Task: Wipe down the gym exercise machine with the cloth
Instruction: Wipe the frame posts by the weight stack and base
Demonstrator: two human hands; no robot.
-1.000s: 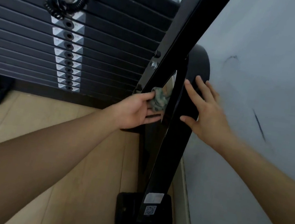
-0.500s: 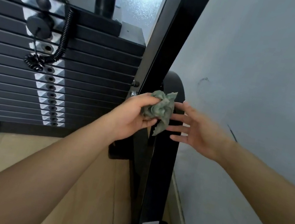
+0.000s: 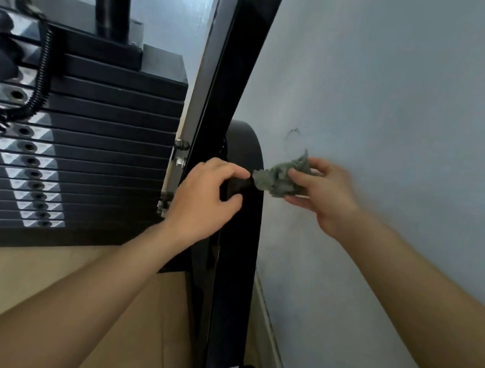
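Cloth, grey-green and scrunched into a lump, is pinched between the thumb and fingers of the right hand, held up beside the pale blue wall with one end right at the edge of the tall black metal post of the gym machine. The left hand has its fingers curled tight round that post, next to the stack of flat black weight plates with a curly black cord hanging on it

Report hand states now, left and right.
Left hand: grips the frame, fingers curled round it.
Right hand: holds the cloth.
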